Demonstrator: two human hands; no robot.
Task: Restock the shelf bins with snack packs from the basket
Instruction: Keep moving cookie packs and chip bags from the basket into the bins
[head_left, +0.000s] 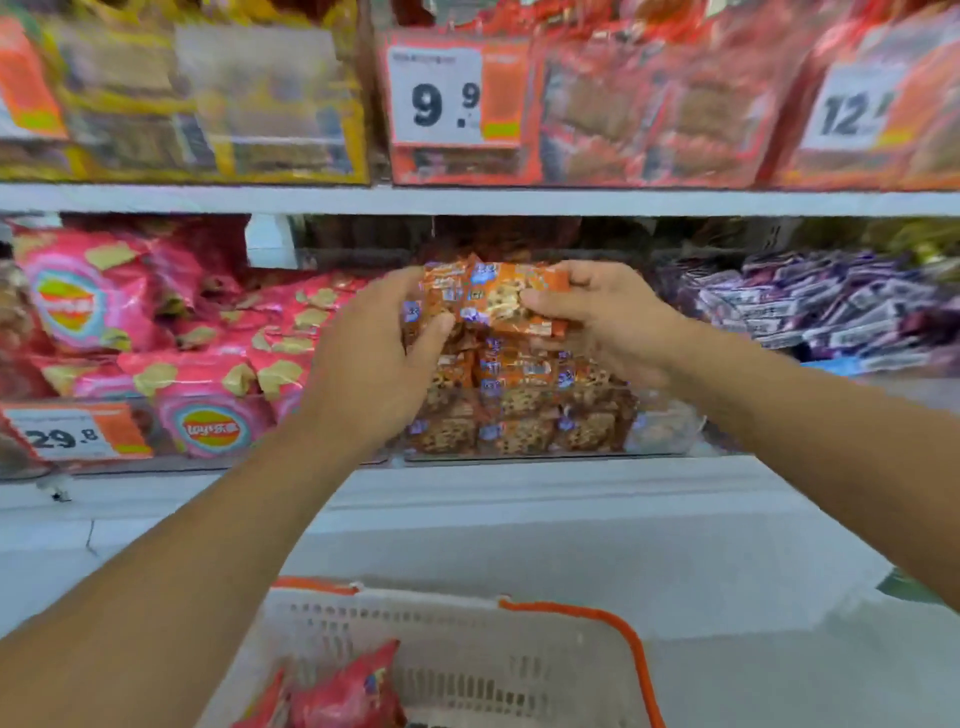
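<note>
Both hands hold a bunch of small orange cookie packs (493, 299) above the middle clear bin (660, 431) on the lower shelf. My left hand (379, 358) grips the bunch from the left, thumb on its front. My right hand (608, 317) pinches it from the right. The bin below is stacked with several matching orange packs (519, 410). A white basket (467, 654) with an orange handle sits at the bottom of the view, with red snack packs (343, 696) in it.
Pink chip bags (171, 338) fill the bin to the left, purple packs (831, 306) the bin to the right. The upper shelf carries yellow and red packs behind price tags (441, 96). A white shelf ledge (519, 493) runs between bins and basket.
</note>
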